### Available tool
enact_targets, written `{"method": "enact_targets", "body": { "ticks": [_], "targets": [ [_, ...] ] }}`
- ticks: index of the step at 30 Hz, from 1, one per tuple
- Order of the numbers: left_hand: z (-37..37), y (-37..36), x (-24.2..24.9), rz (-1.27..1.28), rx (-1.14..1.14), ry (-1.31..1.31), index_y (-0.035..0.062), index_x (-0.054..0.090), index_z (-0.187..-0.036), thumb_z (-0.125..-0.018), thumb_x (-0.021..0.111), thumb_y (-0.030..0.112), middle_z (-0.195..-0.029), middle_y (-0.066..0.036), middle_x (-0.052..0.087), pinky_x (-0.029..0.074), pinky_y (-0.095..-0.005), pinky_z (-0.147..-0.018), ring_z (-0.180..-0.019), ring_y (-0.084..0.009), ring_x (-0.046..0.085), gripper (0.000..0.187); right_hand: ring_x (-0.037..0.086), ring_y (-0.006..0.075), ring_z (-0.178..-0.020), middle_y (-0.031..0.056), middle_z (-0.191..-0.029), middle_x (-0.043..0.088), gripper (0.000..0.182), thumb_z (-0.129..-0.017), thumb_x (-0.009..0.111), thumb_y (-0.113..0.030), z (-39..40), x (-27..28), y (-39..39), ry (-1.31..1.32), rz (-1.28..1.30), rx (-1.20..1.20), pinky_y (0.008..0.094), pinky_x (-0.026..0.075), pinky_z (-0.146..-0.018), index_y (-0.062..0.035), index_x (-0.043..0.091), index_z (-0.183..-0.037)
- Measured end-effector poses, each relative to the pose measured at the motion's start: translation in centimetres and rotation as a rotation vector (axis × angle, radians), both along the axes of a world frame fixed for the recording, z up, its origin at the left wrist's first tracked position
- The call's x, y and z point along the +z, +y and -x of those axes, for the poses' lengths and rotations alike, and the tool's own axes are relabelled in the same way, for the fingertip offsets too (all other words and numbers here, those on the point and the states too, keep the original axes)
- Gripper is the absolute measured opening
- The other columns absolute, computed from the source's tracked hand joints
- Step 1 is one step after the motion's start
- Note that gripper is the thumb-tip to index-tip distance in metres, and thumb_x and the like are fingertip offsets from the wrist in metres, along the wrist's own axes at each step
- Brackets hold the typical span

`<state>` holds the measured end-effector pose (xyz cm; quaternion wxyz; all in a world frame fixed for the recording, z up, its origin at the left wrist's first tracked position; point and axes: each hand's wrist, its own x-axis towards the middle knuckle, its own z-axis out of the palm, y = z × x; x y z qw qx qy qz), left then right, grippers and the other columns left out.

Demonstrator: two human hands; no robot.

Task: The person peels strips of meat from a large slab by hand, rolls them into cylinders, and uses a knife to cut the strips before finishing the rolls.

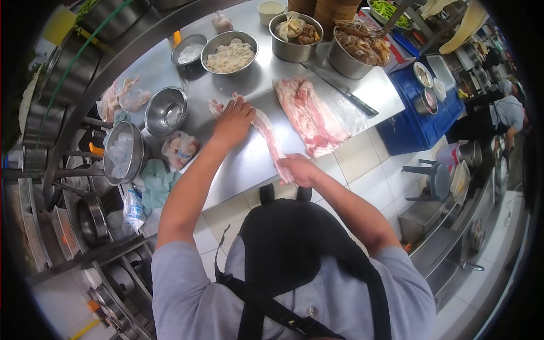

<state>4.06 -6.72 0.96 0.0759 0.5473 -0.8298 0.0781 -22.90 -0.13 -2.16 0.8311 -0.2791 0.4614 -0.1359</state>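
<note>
A long, narrow strip of raw pork belly (265, 131) runs slantwise over the steel table, its near end over the front edge. My left hand (233, 122) is palm down with its fingers closed over the far part of the strip. At the near end, my right hand (300, 170) grips the strip between thumb and fingers. Just right of the strip lies a large slab of raw pork belly (309, 116), touched by neither hand. A knife (360, 102) with a black handle rests beyond the slab, its blade pointing to the back.
On the steel table (249, 164) stand a bowl of pale pieces (230, 54), an almost bare steel bowl (164, 110) and pots of bagged food (357, 54). A green cloth (158, 184) hangs at the left. Blue bins (405, 107) and another person (507, 113) are right.
</note>
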Motion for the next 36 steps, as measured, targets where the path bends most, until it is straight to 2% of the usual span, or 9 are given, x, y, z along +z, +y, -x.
{"method": "enact_targets", "body": {
  "ticks": [8,11,14,16,26,29,31,33,36],
  "targets": [
    [-0.8,0.2,1.7,0.027,0.082,-0.168,0.0006,0.072,-0.113,-0.092,0.054,0.015,-0.132,-0.017,0.065,0.037,-0.0491,-0.113,-0.130,-0.0353,0.053,0.032,0.064,0.0292,-0.095,0.0174,-0.113,0.060,0.036,-0.105,0.057,-0.018,-0.3,0.2,-0.1,0.014,-0.013,0.000,0.0455,0.066,-0.070,0.0089,0.055,-0.128],
    [-0.4,-0.6,1.4,-0.139,0.042,-0.170,0.0001,0.073,-0.112,-0.092,0.053,0.016,-0.130,-0.016,0.067,0.038,-0.0482,-0.112,-0.129,-0.0341,0.054,0.032,0.064,0.0263,-0.094,0.0147,-0.112,0.060,0.033,-0.105,0.057,-0.017,-0.3,0.8,-0.1,0.025,-0.033,-0.006,0.0433,0.064,-0.069,0.0068,0.057,-0.128],
    [-0.3,-1.9,0.9,-0.242,0.208,-0.153,-0.0014,0.064,-0.129,-0.086,0.072,0.019,-0.138,-0.014,0.063,0.036,-0.0483,-0.116,-0.135,-0.0365,0.049,0.048,0.063,0.0234,-0.092,0.0117,-0.109,0.061,0.031,-0.105,0.057,-0.016,-0.3,0.9,-0.1,0.027,-0.040,-0.012,0.0412,0.063,-0.067,0.0048,0.058,-0.128],
    [-0.8,-2.8,0.1,-0.093,0.218,-0.098,0.0011,0.072,-0.117,-0.093,0.052,0.017,-0.128,-0.014,0.068,0.038,-0.0460,-0.110,-0.129,-0.0339,0.054,0.035,0.063,0.0234,-0.093,0.0116,-0.108,0.061,0.032,-0.105,0.057,-0.016,-0.2,1.3,-0.1,0.024,-0.030,-0.014,0.0414,0.063,-0.066,0.0050,0.058,-0.128],
    [-0.7,-6.6,-1.5,-0.151,0.321,-0.138,0.0079,0.072,-0.112,-0.095,0.057,0.021,-0.120,-0.009,0.070,0.044,-0.0462,-0.102,-0.116,-0.0295,0.061,0.027,0.067,0.0252,-0.079,0.0144,-0.105,0.062,0.033,-0.104,0.057,-0.017,0.9,1.9,0.0,0.129,0.044,0.067,0.0409,0.064,-0.067,0.0087,0.058,-0.123],
    [-1.5,-7.3,-3.2,-0.073,0.436,0.014,0.0120,0.073,-0.108,-0.095,0.060,0.024,-0.112,-0.007,0.069,0.045,-0.0445,-0.097,-0.111,-0.0273,0.061,0.021,0.065,0.0236,-0.077,0.0136,-0.103,0.061,0.032,-0.104,0.058,-0.018,0.9,1.6,0.3,0.133,0.047,0.048,0.0404,0.064,-0.067,0.0091,0.059,-0.120],
    [-2.7,-7.8,-3.8,0.096,0.307,-0.056,0.0139,0.074,-0.105,-0.096,0.063,0.028,-0.108,-0.006,0.069,0.046,-0.0428,-0.093,-0.108,-0.0265,0.062,0.020,0.064,0.0227,-0.076,0.0130,-0.102,0.061,0.031,-0.104,0.058,-0.018,1.0,1.1,0.4,0.135,0.048,0.051,0.0402,0.064,-0.067,0.0091,0.060,-0.119],
    [-3.4,-8.7,-3.9,0.128,0.337,0.018,0.0140,0.074,-0.104,-0.095,0.065,0.030,-0.108,-0.006,0.070,0.046,-0.0422,-0.092,-0.107,-0.0260,0.062,0.021,0.068,0.0306,-0.087,0.0194,-0.107,0.061,0.039,-0.102,0.060,-0.018,0.9,0.6,0.8,0.119,0.066,0.029,0.0415,0.067,-0.066,0.0147,0.058,-0.123],
    [-4.2,-10.2,-3.5,0.202,0.361,0.089,0.0142,0.074,-0.104,-0.094,0.067,0.033,-0.108,-0.006,0.070,0.047,-0.0417,-0.090,-0.106,-0.0261,0.063,0.023,0.069,0.0304,-0.086,0.0198,-0.111,0.062,0.041,-0.100,0.062,-0.019,0.4,0.5,0.7,0.159,0.081,0.034,0.0423,0.067,-0.068,0.0152,0.058,-0.122]
  ]
}}
